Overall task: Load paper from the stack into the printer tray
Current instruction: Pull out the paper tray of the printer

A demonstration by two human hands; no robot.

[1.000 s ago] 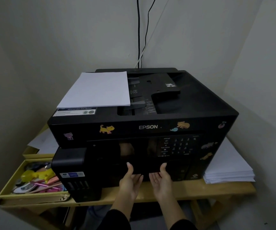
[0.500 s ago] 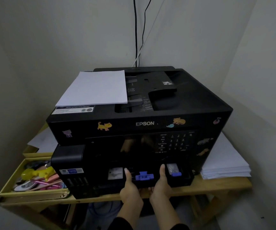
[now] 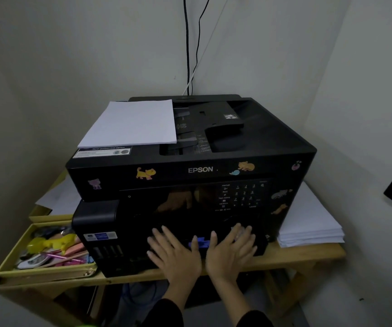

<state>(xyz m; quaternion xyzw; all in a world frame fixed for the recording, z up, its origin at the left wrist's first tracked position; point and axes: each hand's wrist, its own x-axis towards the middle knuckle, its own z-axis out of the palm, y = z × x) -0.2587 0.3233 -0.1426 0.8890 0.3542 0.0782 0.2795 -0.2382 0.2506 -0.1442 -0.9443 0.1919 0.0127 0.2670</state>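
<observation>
Left hand (image 3: 176, 253) and right hand (image 3: 231, 251) rest flat, fingers spread, holding nothing, on the printer tray (image 3: 260, 247) at lower centre; the paper stack (image 3: 308, 230) lies at middle right, nearer the right hand.

The front of the printer tray (image 3: 197, 243) is covered by the left hand (image 3: 178, 256) and right hand (image 3: 230, 252), laid flat side by side. The right-hand gap beside the printer (image 3: 249, 142) is filled by a paper stack (image 3: 308, 223) on the table (image 3: 308, 257). The left side is narrowed by the ink tank block (image 3: 96, 218) and a yellow box (image 3: 44, 272). Open room is left above the printer.
</observation>
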